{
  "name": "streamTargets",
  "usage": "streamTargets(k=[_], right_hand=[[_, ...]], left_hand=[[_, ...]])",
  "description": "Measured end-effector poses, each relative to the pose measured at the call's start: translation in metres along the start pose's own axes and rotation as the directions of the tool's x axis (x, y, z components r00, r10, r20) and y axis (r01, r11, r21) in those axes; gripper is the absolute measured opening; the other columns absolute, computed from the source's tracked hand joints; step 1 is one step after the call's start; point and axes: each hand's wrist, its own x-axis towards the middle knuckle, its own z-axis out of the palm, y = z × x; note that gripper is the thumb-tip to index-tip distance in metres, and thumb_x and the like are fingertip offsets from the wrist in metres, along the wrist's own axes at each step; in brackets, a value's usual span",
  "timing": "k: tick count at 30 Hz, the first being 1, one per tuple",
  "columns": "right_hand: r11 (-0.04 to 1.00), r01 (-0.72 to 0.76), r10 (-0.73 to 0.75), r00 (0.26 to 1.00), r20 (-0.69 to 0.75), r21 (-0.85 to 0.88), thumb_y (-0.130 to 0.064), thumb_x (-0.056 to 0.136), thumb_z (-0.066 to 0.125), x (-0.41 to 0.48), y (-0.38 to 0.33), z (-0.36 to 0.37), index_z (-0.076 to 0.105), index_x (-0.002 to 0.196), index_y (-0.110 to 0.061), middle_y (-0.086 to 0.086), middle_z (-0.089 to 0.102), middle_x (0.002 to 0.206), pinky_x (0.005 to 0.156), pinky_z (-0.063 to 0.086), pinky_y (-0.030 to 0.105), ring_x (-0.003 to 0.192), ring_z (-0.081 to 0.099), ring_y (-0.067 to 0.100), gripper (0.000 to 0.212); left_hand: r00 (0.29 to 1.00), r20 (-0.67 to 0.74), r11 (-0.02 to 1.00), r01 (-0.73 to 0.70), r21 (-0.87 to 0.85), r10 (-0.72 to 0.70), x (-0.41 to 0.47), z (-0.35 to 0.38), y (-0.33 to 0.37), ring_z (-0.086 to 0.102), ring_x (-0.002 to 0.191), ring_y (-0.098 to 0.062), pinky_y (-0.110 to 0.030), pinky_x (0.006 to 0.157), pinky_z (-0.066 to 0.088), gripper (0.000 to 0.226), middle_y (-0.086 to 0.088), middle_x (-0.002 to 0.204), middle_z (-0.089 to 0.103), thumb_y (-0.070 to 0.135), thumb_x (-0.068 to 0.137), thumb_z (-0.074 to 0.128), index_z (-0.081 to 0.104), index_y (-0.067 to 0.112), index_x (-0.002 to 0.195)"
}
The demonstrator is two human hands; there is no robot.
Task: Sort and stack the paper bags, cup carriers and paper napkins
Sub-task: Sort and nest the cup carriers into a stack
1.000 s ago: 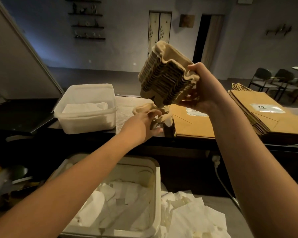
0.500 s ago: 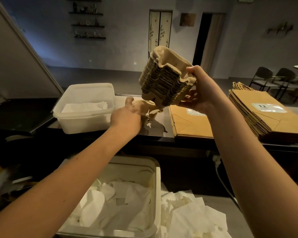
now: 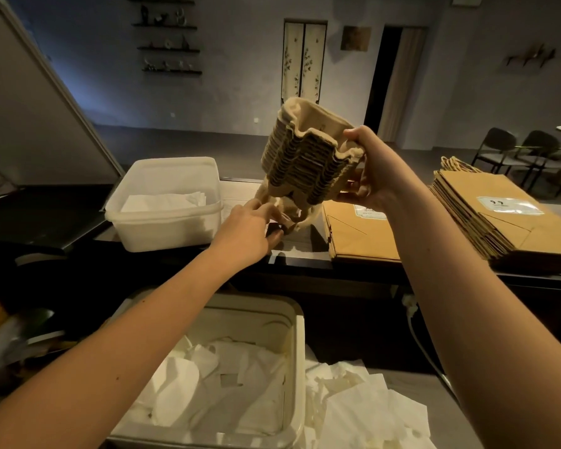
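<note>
My right hand (image 3: 368,171) grips a thick stack of brown pulp cup carriers (image 3: 305,157), tilted on edge above the dark counter (image 3: 302,254). Below the stack, my left hand (image 3: 250,226) reaches a single cup carrier (image 3: 289,210) on the counter, fingers curled at its near edge. Flat brown paper bags lie in two piles, one (image 3: 357,234) right of the carrier and a taller one (image 3: 499,218) at the far right. White paper napkins (image 3: 166,202) sit in a white tub (image 3: 162,234) on the counter's left.
A larger white bin (image 3: 292,322) below the counter holds crumpled white napkins, and more loose napkins (image 3: 370,409) lie to its right. A white cable (image 3: 415,332) hangs under the counter. Chairs (image 3: 518,157) stand at the far right.
My left hand pulled left off the single carrier, then came back to its near edge. The right hand's stack stayed raised, tilting only slightly.
</note>
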Motion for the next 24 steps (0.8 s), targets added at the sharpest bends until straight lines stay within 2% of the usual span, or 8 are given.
streamTargets(k=[4,8,13,16,21,24], right_hand=[[0.999,-0.009,0.009,1.0,0.011,-0.042,-0.041,0.089,0.052,0.008,0.001,0.01,0.05,0.097,-0.016,0.016,0.058,0.116,0.078,0.055,0.034,0.103,0.06,0.028,0.027],[0.999,-0.041,0.04,0.999,-0.021,-0.034,-0.043,0.088,0.053,0.017,0.005,0.01,0.05,0.096,-0.017,0.016,0.056,0.119,0.081,0.054,0.035,0.106,0.058,0.029,0.027],[0.998,-0.056,0.058,0.996,-0.07,0.033,-0.045,0.088,0.052,0.025,0.007,0.004,0.052,0.106,-0.015,0.014,0.058,0.115,0.083,0.053,0.034,0.105,0.058,0.027,0.035],[0.998,-0.037,0.04,0.995,-0.09,0.044,-0.044,0.088,0.052,0.028,0.005,0.002,0.053,0.1,-0.016,0.012,0.058,0.107,0.086,0.053,0.036,0.103,0.059,0.026,0.031],[0.998,-0.022,0.027,0.995,-0.096,0.053,-0.043,0.088,0.052,0.03,0.003,0.0,0.051,0.093,-0.016,0.012,0.058,0.103,0.09,0.052,0.037,0.103,0.058,0.026,0.027],[0.999,-0.023,0.027,0.995,-0.092,0.049,-0.043,0.089,0.052,0.033,0.003,0.001,0.051,0.093,-0.016,0.011,0.058,0.101,0.088,0.052,0.036,0.102,0.059,0.026,0.027]], left_hand=[[0.999,0.002,0.999,0.043,-0.018,-0.043,0.002,0.002,-0.006,0.048,0.114,-0.024,-0.039,0.093,0.046,0.041,-0.005,0.129,0.041,0.029,0.091,0.057,0.046,0.021,0.13],[0.997,-0.054,0.998,0.063,0.032,-0.061,0.003,0.004,-0.005,0.048,0.11,-0.027,-0.036,0.085,0.044,0.039,-0.005,0.135,0.031,0.029,0.092,0.056,0.046,0.02,0.129],[0.998,-0.057,0.941,-0.019,0.338,0.041,0.012,0.01,-0.001,0.02,0.132,-0.026,-0.037,0.102,0.034,0.032,0.003,0.155,0.011,0.033,0.094,0.049,0.057,0.025,0.125],[0.998,-0.001,0.921,-0.053,0.385,0.058,0.02,0.01,0.0,0.016,0.135,-0.024,-0.036,0.103,0.029,0.034,0.008,0.157,0.006,0.03,0.096,0.046,0.055,0.03,0.129],[0.996,0.048,0.904,-0.087,0.42,0.074,0.025,0.01,0.0,0.017,0.136,-0.02,-0.033,0.102,0.03,0.039,0.013,0.157,0.009,0.027,0.098,0.042,0.047,0.029,0.136],[0.994,0.019,0.917,-0.103,0.384,0.103,0.024,0.009,0.002,0.022,0.135,-0.021,-0.032,0.103,0.03,0.042,0.007,0.152,0.025,0.027,0.098,0.043,0.041,0.027,0.14]])
